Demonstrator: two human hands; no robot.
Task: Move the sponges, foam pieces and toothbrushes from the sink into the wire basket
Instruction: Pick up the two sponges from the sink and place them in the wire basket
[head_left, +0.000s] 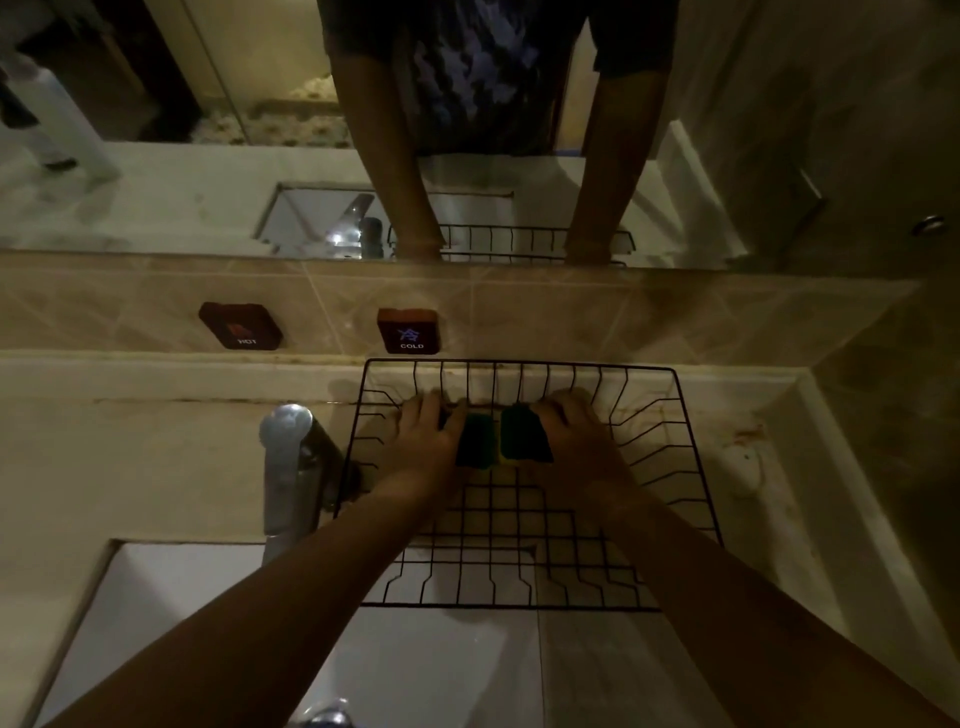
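Now both of your hands are down inside the wire basket (691, 483), which sits on the table at the far right of the sink (171, 613), its near edge hanging over the basin. Your left hand (428, 436) has its grip clasped around a sponge (475, 441) with a dark green scouring face up, fingers curled over the far end and thumb along the left side. Your right hand (576, 434) has its grip clasped around a second sponge (524, 434), also green side up, with a strip of yellow foam showing along its left edge. The two sponges lie side by side near the far wall of the basket, just beside each other, with a narrow gap between them; whether they rest on the basket floor or are held slightly above it cannot be told in this dim light.

To the left of the basket stands the chrome faucet (291, 467), its spout reaching toward you over the basin. On the tiled wall behind, a tag marked HOT (241, 326) sits to the left and a tag marked COLD (408, 331) to the right, just beyond the basket's far rim. Above them the mirror (156, 208) reflects your forearms and the basket.
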